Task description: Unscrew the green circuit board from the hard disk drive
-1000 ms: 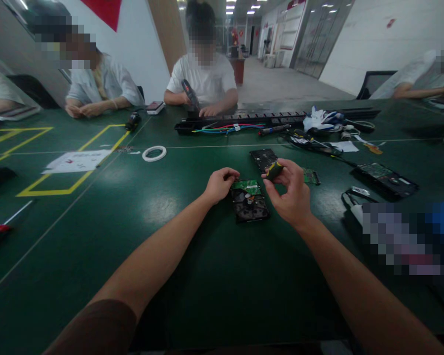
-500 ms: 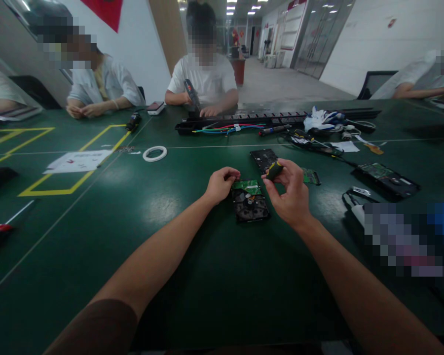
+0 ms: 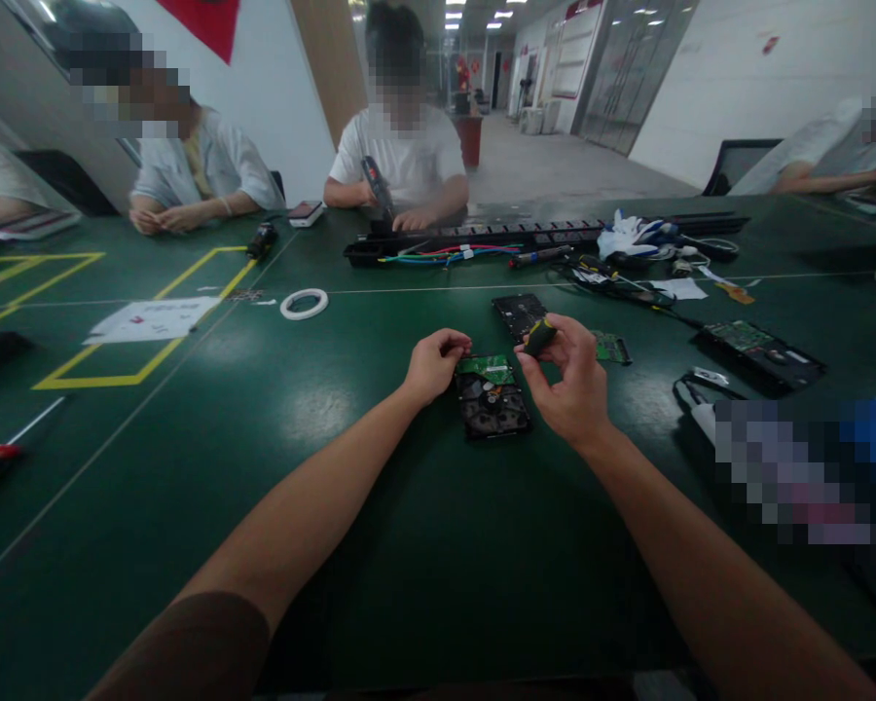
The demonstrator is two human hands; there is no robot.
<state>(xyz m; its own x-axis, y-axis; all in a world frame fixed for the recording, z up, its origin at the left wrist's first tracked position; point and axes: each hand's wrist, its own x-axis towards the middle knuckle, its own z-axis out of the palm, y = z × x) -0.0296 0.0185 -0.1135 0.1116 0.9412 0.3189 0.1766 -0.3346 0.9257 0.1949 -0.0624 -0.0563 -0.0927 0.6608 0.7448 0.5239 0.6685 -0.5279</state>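
Observation:
An opened-looking hard drive [image 3: 492, 401] lies on the table in front of me, its green circuit board [image 3: 488, 369] at the far end. At its far left corner, my left hand [image 3: 436, 368] is closed, thumb and fingers gripping the edge; the fingertips are partly hidden. My right hand [image 3: 570, 380] holds a screwdriver by its dark green and yellow handle [image 3: 540, 337], just right of the drive and above the table. The screwdriver's blade cannot be made out. Behind the handle lies a second black hard drive [image 3: 517, 313], and a loose green circuit board [image 3: 611, 348] rests beyond my right hand.
Another drive with a board [image 3: 759, 352] lies at right. Across the back run a long black power strip [image 3: 482, 237], cables and white gloves [image 3: 635, 234]. A tape roll [image 3: 305, 304], paper [image 3: 153, 320] and red-handled screwdriver [image 3: 0, 458] are at left. Co-workers sit opposite.

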